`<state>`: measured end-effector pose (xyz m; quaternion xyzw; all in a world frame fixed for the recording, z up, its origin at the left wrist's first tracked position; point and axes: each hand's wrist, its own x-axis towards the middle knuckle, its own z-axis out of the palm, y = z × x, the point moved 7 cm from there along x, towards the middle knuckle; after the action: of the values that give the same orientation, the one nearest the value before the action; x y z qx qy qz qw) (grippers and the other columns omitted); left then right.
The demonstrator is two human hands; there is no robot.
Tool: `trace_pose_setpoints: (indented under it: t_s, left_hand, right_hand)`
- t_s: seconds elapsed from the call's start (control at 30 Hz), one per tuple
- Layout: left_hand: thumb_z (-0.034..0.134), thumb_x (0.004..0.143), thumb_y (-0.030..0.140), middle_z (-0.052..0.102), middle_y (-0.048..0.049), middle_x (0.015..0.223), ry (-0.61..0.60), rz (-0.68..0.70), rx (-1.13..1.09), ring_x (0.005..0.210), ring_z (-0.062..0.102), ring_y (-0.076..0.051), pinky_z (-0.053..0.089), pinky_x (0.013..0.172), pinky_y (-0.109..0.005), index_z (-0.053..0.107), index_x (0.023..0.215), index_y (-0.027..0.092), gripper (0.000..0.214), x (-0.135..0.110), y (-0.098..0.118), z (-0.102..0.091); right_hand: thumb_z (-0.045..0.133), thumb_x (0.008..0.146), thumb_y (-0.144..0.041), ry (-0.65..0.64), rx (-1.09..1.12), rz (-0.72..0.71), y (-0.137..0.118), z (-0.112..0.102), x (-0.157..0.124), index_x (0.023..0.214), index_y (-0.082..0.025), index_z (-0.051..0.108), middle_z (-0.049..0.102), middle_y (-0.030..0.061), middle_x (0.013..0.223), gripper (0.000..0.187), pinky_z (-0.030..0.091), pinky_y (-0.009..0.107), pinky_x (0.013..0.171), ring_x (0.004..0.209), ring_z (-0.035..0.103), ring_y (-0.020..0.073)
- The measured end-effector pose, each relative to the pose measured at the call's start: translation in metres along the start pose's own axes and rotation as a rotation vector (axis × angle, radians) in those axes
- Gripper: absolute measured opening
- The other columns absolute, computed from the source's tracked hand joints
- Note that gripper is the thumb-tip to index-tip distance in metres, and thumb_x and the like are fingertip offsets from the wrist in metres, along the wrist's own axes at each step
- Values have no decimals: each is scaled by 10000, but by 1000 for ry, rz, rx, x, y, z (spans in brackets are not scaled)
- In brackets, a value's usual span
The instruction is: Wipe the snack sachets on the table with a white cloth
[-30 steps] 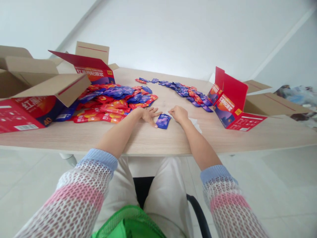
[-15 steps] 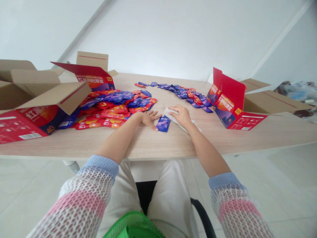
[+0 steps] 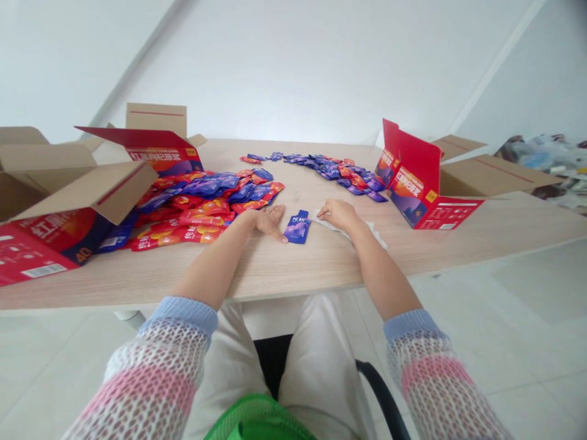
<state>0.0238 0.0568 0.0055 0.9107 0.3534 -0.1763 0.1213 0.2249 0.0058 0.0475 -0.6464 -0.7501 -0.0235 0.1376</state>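
A blue pouch (image 3: 297,228) with a spout-shaped top lies flat on the table in front of me. My left hand (image 3: 271,222) rests palm down with fingers stretched out, the thumb tip touching the pouch's lower left edge. To the right of the pouch, my right hand (image 3: 340,214) is closed with fingertips pinched on a thin white tissue (image 3: 328,225), part of which lies under the hand and wrist. Beside my left hand spreads a large pile of red and blue pouches (image 3: 206,205). Farther back, smaller blue and red pouches (image 3: 328,166) lie in a curved row.
Open red cartons stand at the left front (image 3: 50,244), left back (image 3: 165,153) and right (image 3: 428,192) of the wooden table (image 3: 284,275). Plastic bags (image 3: 541,159) lie at the far right. Something green and meshed (image 3: 257,418) sits by my lap.
My right hand with the tissue has moved right, off the pouch, so the pouch's top now shows. The left hand stays beside it. The view has shifted slightly.
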Motion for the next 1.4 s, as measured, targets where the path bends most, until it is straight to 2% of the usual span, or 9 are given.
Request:
trace_pose_setpoints:
  t_s: [0.23,0.4,0.5,0.57,0.8,1.0,1.17,1.3,1.4]
  left_hand:
    - [538,593,744,-161,-115,1520,-14,5,27,1403,-103,-306,23,1125,-480,-127,1477,153,1254,-2,1,0]
    - [531,592,756,-136,-122,1525,-5,34,12,1405,-103,-304,10,1128,-462,-92,1484,128,1257,-3,3,0]
    - [542,583,752,-128,-118,1529,0,26,4,1407,-94,-304,15,1128,-468,-92,1485,140,1261,-3,3,-1]
    - [570,566,739,-122,-116,1533,-2,17,-2,1410,-82,-302,31,1132,-457,-89,1486,150,1276,-3,2,-2]
    - [672,547,621,-36,-111,1550,55,68,-100,1416,-17,-305,62,1131,-439,36,1500,185,1225,-4,-4,-5]
    - [676,588,385,227,-11,1531,220,195,-537,1384,237,-265,252,1089,-338,413,1390,268,852,-14,-15,-10]
    - [578,620,238,649,-38,1168,375,-87,-861,1030,608,-231,459,887,-298,588,1240,168,623,-6,-33,-6]
    - [635,668,286,676,-47,1105,555,-164,-729,1004,612,-211,449,885,-256,665,1104,144,459,-5,-25,-11]
    - [705,651,417,641,-85,1171,552,-148,-444,1068,582,-243,420,925,-272,645,1126,143,552,-6,-10,-14]
  right_hand:
    - [559,869,-365,279,243,-139,-23,-31,-6,981,-264,727,637,25,989,226,392,274,787,888,573,177]
    - [588,850,-375,131,309,-347,-71,-7,-6,968,-270,731,630,16,959,213,396,252,758,846,577,156]
    - [633,815,-370,14,277,-391,-76,13,0,961,-279,731,641,11,968,198,402,241,746,836,583,150]
    - [650,803,-358,-1,259,-327,-61,19,7,938,-275,732,650,9,969,179,404,235,761,860,585,150]
    - [667,773,-412,106,129,204,26,21,18,866,-283,730,669,15,1012,171,410,260,764,935,585,182]
    - [618,802,-464,77,21,369,27,17,9,945,-317,733,678,56,988,235,419,328,810,970,566,232]
    - [515,761,-695,-8,-64,443,25,16,-4,1146,-319,653,523,138,1241,556,360,528,905,1182,384,355]
    - [492,775,-696,-85,-103,581,35,18,-11,1239,-313,571,402,150,1328,607,353,578,902,1240,305,375]
    - [526,838,-554,-75,-85,621,40,18,-12,1257,-281,540,397,153,1315,500,405,517,892,1215,374,349]
